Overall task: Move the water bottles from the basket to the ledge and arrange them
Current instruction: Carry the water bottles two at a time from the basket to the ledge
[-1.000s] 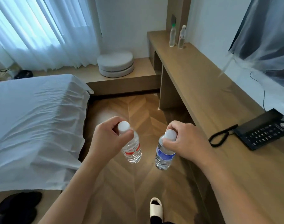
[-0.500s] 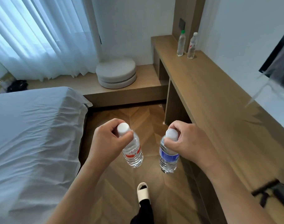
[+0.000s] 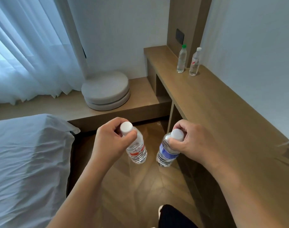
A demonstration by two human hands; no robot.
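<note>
My left hand (image 3: 107,143) grips a red-labelled water bottle (image 3: 138,151) by its white cap, so the bottle hangs over the wooden floor. A blue-labelled bottle (image 3: 166,153) hangs the same way from my right hand (image 3: 192,141), which holds its neck and cap. The long wooden ledge (image 3: 222,116) runs along the right wall. At its far end stand a green-capped bottle (image 3: 181,59) and a white-capped, red-labelled bottle (image 3: 194,62), side by side and upright. No basket is in view.
A bed with white sheets (image 3: 28,162) fills the left. A low wooden platform (image 3: 140,89) under the curtain carries two stacked round cushions (image 3: 106,91). A narrow strip of floor (image 3: 140,186) lies between bed and ledge. My dark trouser leg (image 3: 175,218) shows at the bottom.
I have walked forward along the ledge; the two far bottles look nearer and the telephone has left the view. Both hands still carry their bottles the same way.
</note>
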